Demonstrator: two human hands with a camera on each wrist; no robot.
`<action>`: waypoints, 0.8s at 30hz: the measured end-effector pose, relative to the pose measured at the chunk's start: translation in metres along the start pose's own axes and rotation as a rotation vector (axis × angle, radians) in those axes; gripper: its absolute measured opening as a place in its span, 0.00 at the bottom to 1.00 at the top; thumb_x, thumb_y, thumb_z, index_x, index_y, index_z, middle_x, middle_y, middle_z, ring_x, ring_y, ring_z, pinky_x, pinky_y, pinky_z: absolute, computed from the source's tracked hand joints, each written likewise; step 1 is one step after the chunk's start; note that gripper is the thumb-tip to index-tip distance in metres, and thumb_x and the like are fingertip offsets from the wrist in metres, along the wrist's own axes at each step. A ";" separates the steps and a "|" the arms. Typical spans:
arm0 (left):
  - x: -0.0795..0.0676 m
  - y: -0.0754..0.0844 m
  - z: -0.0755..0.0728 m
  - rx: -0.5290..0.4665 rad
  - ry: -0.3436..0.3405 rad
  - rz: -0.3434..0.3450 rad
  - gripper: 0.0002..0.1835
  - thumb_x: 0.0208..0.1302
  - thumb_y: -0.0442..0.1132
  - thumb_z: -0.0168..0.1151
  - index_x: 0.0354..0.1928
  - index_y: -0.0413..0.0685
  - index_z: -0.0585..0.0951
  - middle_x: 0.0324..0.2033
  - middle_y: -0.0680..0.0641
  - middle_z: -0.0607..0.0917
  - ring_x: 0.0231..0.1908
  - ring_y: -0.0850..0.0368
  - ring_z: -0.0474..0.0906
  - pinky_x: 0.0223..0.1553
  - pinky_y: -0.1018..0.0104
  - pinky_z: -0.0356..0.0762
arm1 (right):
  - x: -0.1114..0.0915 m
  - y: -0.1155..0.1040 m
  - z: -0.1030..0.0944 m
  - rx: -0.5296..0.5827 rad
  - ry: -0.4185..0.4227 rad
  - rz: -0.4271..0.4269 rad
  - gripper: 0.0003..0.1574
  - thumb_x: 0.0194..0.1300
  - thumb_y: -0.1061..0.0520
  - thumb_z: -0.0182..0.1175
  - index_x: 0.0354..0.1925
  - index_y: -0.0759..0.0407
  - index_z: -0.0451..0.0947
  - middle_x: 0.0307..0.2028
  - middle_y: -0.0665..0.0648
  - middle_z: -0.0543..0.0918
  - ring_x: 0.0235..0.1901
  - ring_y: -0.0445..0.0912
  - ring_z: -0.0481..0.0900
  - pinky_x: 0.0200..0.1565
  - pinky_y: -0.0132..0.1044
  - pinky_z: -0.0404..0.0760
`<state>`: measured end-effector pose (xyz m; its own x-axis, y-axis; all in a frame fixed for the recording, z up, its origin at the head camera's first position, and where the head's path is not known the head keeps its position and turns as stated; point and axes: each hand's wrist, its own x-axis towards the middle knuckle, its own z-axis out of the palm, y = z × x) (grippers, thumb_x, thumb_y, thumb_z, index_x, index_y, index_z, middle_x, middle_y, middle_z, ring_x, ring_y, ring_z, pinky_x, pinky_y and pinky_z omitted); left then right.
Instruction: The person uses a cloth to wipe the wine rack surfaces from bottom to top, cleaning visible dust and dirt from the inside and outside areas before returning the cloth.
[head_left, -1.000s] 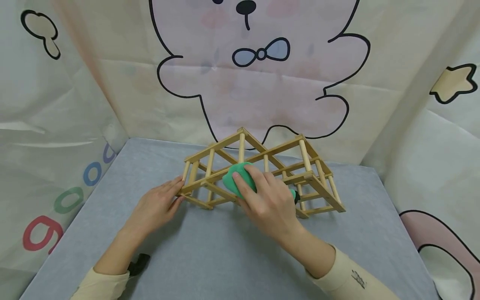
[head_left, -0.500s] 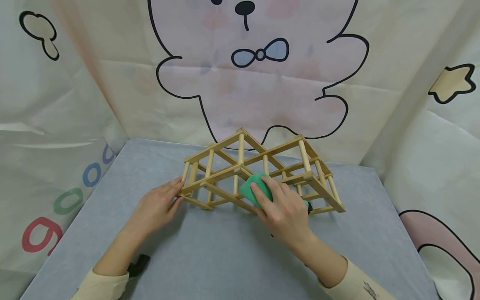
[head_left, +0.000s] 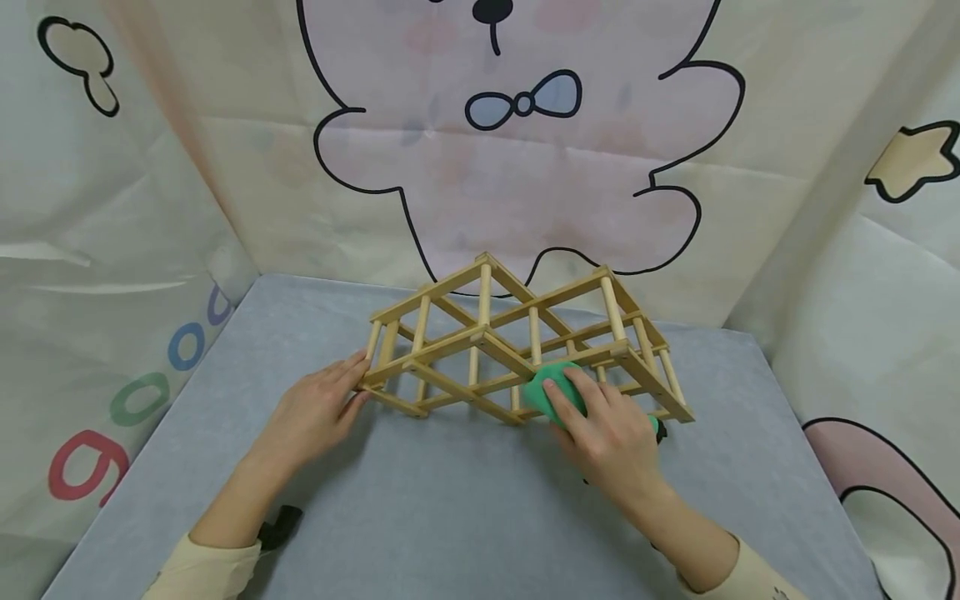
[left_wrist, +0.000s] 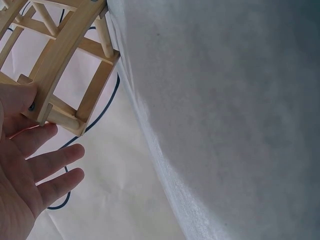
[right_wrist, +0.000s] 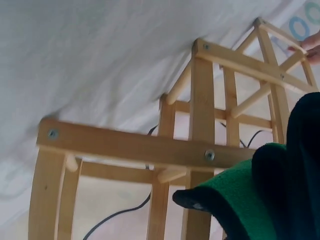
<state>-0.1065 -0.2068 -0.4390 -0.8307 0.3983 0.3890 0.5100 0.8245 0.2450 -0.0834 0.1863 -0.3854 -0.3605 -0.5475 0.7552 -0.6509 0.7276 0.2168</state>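
Right-hand fingers (head_left: 564, 402) grip green cloth (head_left: 537, 393); hard pushing could skew the wooden rack (head_left: 442, 347) beyond them, pinched by left-hand fingers (head_left: 348, 374).

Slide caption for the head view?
Left hand grips a wooden rack by one end; right hand holds a green cloth at its near side.

Head view looks forward-down; both closer wrist views share its wooden rack (head_left: 507, 355).
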 end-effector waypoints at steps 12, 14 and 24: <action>0.002 0.000 0.000 0.002 0.013 0.012 0.27 0.69 0.37 0.70 0.67 0.31 0.78 0.65 0.35 0.80 0.57 0.33 0.83 0.55 0.37 0.82 | 0.002 0.017 -0.017 -0.051 0.133 0.018 0.16 0.75 0.56 0.57 0.48 0.62 0.89 0.45 0.70 0.85 0.25 0.65 0.81 0.20 0.58 0.83; 0.002 0.000 0.000 0.000 0.010 0.009 0.27 0.69 0.37 0.70 0.67 0.32 0.78 0.65 0.35 0.80 0.57 0.33 0.83 0.56 0.37 0.81 | 0.004 0.018 -0.021 -0.053 0.160 0.019 0.15 0.76 0.56 0.58 0.47 0.62 0.89 0.44 0.70 0.86 0.25 0.65 0.80 0.21 0.59 0.83; 0.001 -0.001 0.000 0.003 0.012 0.015 0.27 0.69 0.36 0.70 0.66 0.31 0.79 0.65 0.35 0.80 0.55 0.32 0.83 0.55 0.37 0.82 | 0.008 0.033 -0.045 -0.105 0.270 0.017 0.14 0.72 0.57 0.59 0.41 0.62 0.90 0.39 0.67 0.88 0.20 0.64 0.78 0.13 0.58 0.77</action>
<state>-0.1076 -0.2074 -0.4392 -0.8203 0.4054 0.4035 0.5215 0.8197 0.2367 -0.0775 0.2241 -0.3446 -0.1704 -0.4155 0.8935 -0.5685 0.7821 0.2553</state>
